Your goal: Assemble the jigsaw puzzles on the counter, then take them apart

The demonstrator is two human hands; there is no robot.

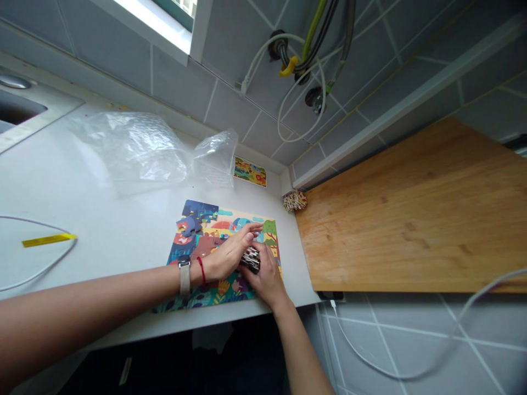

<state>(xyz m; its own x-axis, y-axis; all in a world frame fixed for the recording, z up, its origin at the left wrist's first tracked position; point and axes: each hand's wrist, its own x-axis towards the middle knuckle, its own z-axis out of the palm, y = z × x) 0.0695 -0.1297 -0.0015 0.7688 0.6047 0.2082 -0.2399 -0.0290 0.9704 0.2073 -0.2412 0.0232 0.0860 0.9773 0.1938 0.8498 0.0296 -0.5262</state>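
A colourful jigsaw puzzle (269,230) lies on the white counter under both hands. My right hand (267,273) is closed around a stack of puzzle pieces (252,261), whose layered edges show. Across the top of that stack reaches my left hand (230,253), its fingers stretched out and close to the right hand's fingers; whether its palm presses on the pieces is hidden. Near the puzzle's upper left, a puzzle piece (189,226) sits askew over the picture. Both forearms cover parts of the puzzle.
Crumpled clear plastic bags (144,148) lie behind the puzzle, beside a small picture card (250,171). Another stack of pieces (295,201) stands by the wooden board (411,219). A white cable (53,225) with a yellow tag lies left; the sink (37,109) is at far left.
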